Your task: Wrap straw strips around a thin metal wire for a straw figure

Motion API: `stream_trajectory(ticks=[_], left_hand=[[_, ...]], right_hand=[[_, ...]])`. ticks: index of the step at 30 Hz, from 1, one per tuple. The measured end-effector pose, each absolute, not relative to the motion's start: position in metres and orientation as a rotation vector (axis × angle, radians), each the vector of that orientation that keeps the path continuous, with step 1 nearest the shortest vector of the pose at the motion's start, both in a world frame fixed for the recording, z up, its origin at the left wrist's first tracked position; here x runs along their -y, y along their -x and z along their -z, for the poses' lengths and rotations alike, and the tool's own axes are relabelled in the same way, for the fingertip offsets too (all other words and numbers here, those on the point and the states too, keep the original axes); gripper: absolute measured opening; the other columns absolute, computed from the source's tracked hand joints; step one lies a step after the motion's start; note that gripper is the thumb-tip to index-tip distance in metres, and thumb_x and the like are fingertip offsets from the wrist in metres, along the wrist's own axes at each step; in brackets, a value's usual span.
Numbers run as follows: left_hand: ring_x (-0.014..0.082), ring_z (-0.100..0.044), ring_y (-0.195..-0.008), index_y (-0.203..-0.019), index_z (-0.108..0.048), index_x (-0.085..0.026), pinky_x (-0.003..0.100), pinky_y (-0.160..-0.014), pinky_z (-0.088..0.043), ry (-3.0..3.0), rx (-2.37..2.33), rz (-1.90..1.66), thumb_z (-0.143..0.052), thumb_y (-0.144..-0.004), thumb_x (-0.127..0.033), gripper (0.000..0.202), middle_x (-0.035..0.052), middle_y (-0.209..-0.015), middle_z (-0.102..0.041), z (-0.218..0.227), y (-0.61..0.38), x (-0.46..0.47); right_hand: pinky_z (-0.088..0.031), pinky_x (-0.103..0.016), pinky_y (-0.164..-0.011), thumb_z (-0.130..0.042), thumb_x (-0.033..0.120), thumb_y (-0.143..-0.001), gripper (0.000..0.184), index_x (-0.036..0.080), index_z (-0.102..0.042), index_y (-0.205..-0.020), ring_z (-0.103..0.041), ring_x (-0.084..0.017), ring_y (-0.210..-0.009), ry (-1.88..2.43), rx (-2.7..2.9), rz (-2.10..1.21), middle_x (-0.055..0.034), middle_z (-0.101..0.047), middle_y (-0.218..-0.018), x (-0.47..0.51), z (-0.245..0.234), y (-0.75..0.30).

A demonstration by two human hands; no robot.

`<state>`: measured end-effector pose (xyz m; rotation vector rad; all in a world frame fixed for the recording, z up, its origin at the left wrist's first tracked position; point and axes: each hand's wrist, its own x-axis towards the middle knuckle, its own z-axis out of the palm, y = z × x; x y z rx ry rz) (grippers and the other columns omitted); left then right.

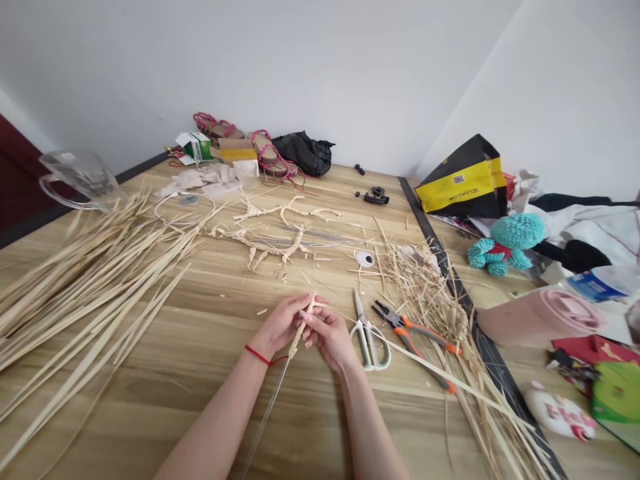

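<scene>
My left hand (283, 325), with a red cord on its wrist, is closed around the upper part of a straw-wrapped wire (296, 344). Bare metal wire runs from its lower end toward me. The fingers of my right hand (329, 335) pinch the same piece near its top, where a pale straw strip (430, 365) appears to lead off to the right, passing over the scissors. Just right of my right hand lie white-handled scissors (370, 343) and orange-handled pliers (417, 337). Beyond my hands are branching straw-wrapped figures (267, 248) on the table.
Long straw strips (95, 267) spread across the left side. Tangled straw scraps (425, 287) lie at right. A glass pitcher (83, 180), sandals (270, 153) and a black plastic bag (307, 153) stand at the back. A pink cup (540, 317) and a turquoise figure (517, 233) sit far right.
</scene>
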<state>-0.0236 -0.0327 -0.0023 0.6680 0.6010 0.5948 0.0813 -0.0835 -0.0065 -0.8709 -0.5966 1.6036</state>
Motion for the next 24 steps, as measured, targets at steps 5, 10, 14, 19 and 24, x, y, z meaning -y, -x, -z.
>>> stream_trajectory(ticks=[5, 10, 14, 19, 24], left_hand=[[0.0122, -0.049, -0.032, -0.098, -0.062, -0.009, 0.026, -0.032, -0.045, -0.715, -0.619, -0.577, -0.056, -0.080, -0.040, 0.036, -0.0012, -0.048, -0.054, 0.0047, 0.0257, 0.0307], [0.0134, -0.052, -0.034, -0.093, -0.061, -0.010, 0.026, -0.033, -0.045, -0.756, -0.575, -0.560, -0.055, -0.081, -0.039, 0.031, 0.0005, -0.052, -0.057, 0.0046, 0.0291, 0.0300], [0.0137, -0.053, -0.035, -0.093, -0.061, -0.011, 0.026, -0.035, -0.045, -0.766, -0.512, -0.523, -0.051, -0.084, -0.037, 0.029, -0.0004, -0.050, -0.055, 0.0043, 0.0301, 0.0291], [0.0135, -0.052, -0.033, -0.092, -0.061, -0.009, 0.024, -0.035, -0.043, -0.771, -0.493, -0.467, -0.050, -0.084, -0.035, 0.030, -0.0008, -0.044, -0.053, 0.0028, 0.0306, 0.0267], [0.0135, -0.051, -0.033, -0.093, -0.061, -0.010, 0.025, -0.036, -0.044, -0.756, -0.494, -0.452, -0.050, -0.084, -0.035, 0.029, -0.0017, -0.043, -0.051, 0.0035, 0.0321, 0.0264]], right_hand=[[-0.049, -0.015, -0.040, -0.076, 0.027, -0.065, 0.020, 0.012, -0.064, -0.071, -0.055, -0.007, -0.039, 0.870, 0.578, -1.624, 0.0004, -0.063, -0.052, 0.0847, 0.0044, -0.0825], [-0.050, -0.016, -0.040, -0.077, 0.023, -0.063, 0.018, 0.012, -0.064, -0.069, -0.056, -0.008, -0.039, 0.845, 0.565, -1.627, -0.0007, -0.065, -0.054, 0.0852, 0.0023, -0.0811], [-0.051, -0.018, -0.039, -0.078, 0.021, -0.062, 0.017, 0.012, -0.065, -0.068, -0.057, -0.010, -0.039, 0.847, 0.556, -1.617, -0.0016, -0.065, -0.053, 0.0856, 0.0012, -0.0818], [-0.051, -0.017, -0.041, -0.077, 0.021, -0.062, 0.014, 0.011, -0.066, -0.066, -0.058, -0.010, -0.040, 0.844, 0.557, -1.639, -0.0023, -0.066, -0.052, 0.0857, 0.0026, -0.0814], [-0.051, -0.017, -0.040, -0.078, 0.021, -0.059, 0.015, 0.012, -0.068, -0.064, -0.057, -0.009, -0.038, 0.819, 0.572, -1.644, -0.0018, -0.066, -0.053, 0.0852, 0.0018, -0.0800]])
